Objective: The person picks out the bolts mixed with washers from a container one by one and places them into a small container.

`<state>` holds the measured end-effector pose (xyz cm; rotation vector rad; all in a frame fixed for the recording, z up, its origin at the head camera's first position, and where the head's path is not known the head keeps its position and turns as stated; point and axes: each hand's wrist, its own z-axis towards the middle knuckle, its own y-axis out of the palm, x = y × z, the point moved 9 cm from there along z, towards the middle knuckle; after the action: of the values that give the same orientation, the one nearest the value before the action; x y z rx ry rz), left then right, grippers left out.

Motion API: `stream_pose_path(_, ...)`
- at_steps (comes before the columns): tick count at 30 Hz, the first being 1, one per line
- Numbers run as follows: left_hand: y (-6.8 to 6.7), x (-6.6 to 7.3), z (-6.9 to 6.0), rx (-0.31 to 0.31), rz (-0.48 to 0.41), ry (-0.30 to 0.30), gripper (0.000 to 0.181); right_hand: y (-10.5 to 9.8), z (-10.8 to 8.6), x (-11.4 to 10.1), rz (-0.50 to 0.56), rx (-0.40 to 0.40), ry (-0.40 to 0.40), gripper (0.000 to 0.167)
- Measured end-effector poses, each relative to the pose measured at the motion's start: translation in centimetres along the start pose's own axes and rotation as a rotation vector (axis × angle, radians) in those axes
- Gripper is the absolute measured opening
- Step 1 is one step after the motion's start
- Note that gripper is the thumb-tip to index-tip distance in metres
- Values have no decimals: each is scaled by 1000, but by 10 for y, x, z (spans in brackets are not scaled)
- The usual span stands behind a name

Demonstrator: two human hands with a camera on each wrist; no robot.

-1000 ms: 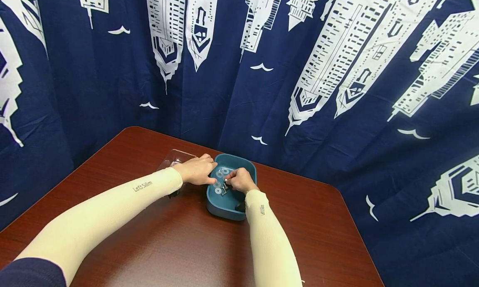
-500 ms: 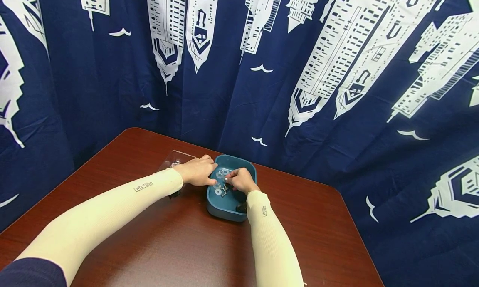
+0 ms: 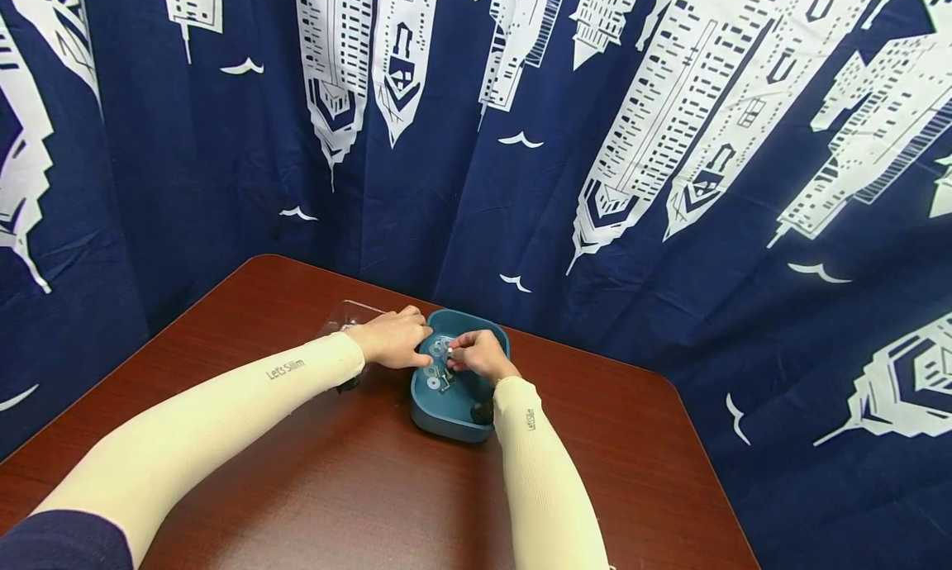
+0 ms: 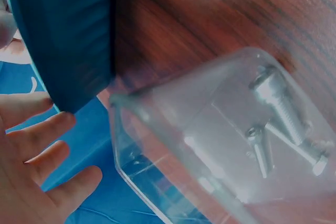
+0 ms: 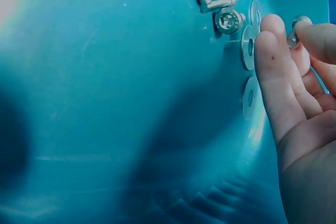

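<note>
A blue bin (image 3: 446, 429) stands near the back of the table, with loose metal washers (image 5: 248, 48) and socket-head bolts (image 5: 228, 20) on its floor. Inside it, my right hand (image 3: 482, 355) pinches a small bolt (image 5: 292, 40) between thumb and fingers, above the washers. My left hand (image 3: 392, 339) is spread at the bin's left rim, its fingertips against the edge. Just left of the bin, partly hidden behind that hand in the head view, sits a clear plastic container (image 4: 184, 93). Several bolts (image 4: 283, 106) lie in it.
The brown tabletop (image 3: 335, 487) stretches in front of and to the right of the bin. A dark blue curtain (image 3: 461, 182) with white building prints hangs right behind the table's far edge.
My right hand has risen slightly inside the bin, away from the bolts on its floor, with the small bolt still pinched. My left hand stays at the rim.
</note>
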<state>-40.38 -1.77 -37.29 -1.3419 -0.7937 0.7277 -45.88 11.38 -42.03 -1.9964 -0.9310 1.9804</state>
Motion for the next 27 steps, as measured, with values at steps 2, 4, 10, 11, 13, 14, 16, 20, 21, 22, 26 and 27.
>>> stream_pose_path(2, -4, -1, 0, 15, -4, 1, 61, 0, 0, -2, 6, -5, -10, 15)
stream_pose_path(4, -7, -2, -1, 25, -9, -1, 59, 0, 0, -3, 9, -10, -18, 16)
stream_pose_path(10, -16, -6, -6, 52, -32, 3, 52, -1, -2, -8, 15, -22, -29, 20)
stream_pose_path(11, -18, -7, -7, 57, -30, 3, 51, -1, -2, -9, 18, -26, -35, 21)
stream_pose_path(13, -21, -10, -9, 73, -28, 9, 49, -1, -1, -11, 32, -34, -36, 22)
stream_pose_path(14, -23, -11, -10, 82, -24, 12, 47, -1, -2, -12, 35, -37, -40, 22)
stream_pose_path(16, -26, -14, -12, 97, -10, 16, 46, -1, -1, -14, 38, -44, -43, 22)
stream_pose_path(20, -31, -22, -17, 112, -14, 5, 46, -1, -1, -19, 22, -48, -45, 21)
stream_pose_path(21, -31, -24, -19, 109, -18, -4, 47, -1, -1, -21, 19, -49, -50, 22)
stream_pose_path(22, -32, -27, -20, 105, -22, -13, 48, -1, -1, -22, 17, -50, -54, 22)
stream_pose_path(26, -34, -38, -27, 94, -34, -40, 50, -2, -3, -32, 5, -63, -76, 21)
stream_pose_path(27, -35, -40, -29, 96, -32, -44, 50, -2, -3, -34, 5, -68, -87, 21)
